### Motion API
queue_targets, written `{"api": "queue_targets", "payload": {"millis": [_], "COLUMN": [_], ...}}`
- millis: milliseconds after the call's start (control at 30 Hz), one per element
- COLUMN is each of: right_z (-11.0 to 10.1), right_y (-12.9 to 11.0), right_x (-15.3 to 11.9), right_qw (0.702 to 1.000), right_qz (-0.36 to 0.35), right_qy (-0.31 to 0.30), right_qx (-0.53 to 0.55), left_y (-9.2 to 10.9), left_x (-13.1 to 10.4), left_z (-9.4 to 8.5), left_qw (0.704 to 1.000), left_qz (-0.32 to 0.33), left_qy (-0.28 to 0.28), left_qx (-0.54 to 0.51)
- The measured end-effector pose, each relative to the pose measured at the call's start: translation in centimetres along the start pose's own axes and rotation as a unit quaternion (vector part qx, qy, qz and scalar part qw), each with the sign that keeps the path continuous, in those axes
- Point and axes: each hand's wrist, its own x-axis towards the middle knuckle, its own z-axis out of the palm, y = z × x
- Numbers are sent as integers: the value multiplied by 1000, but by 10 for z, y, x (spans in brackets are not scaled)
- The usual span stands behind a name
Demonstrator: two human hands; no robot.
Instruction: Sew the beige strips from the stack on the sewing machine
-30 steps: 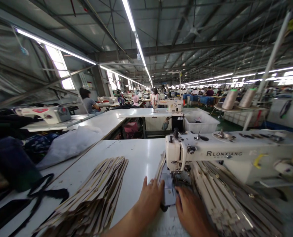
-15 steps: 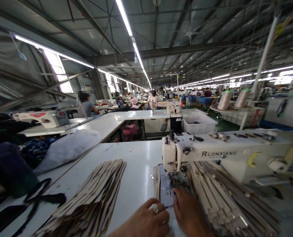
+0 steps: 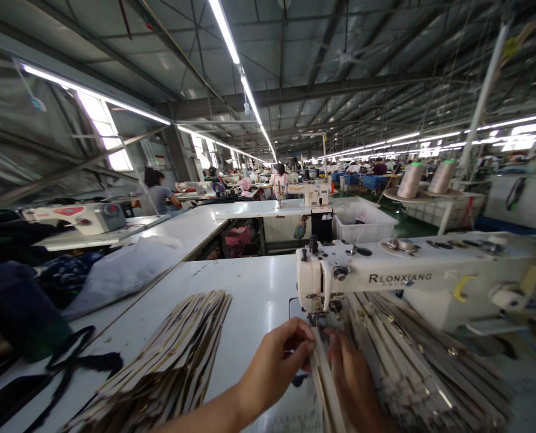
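Observation:
A beige zipper strip runs from below the needle of the white sewing machine toward me. My left hand pinches its left edge between thumb and fingers, just in front of the presser foot. Along the right edge lies my right hand, its fingers closed together against the strip; their tips are partly hidden. To the right, under the machine arm, is a pile of beige zipper strips. A second stack of zipper strips spreads over the table on the left.
Black straps and a white plastic bag lie at the left. Two thread cones stand at the right. Beyond the white table are another sewing machine, a white bin and a seated person.
My left hand has moved forward and now pinches the strip near the needle. The strip has come toward me and right. The pale grey piece under my hands is out of sight.

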Motion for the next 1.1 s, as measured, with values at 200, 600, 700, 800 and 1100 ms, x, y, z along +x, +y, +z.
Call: {"api": "queue_targets", "payload": {"millis": [200,600,700,800,1100], "right_z": [7,11,13,14,11], "right_y": [7,9,13,15,11], "right_x": [-4,1,0,-1,-2], "right_qw": [992,984,983,982,982], "right_qz": [-19,7,0,-5,-7], "right_qy": [-120,-133,-130,-128,-119], "right_qx": [-27,-120,-131,-135,-147], "left_y": [-69,-74,-77,-77,-71], "left_x": [20,27,27,27,26], "left_z": [-8,-15,-18,-20,-19], "left_qw": [996,857,832,804,798], "left_qz": [-40,198,224,242,228], "left_qy": [16,-61,-82,-108,-133], "left_qx": [81,472,502,532,541]}}
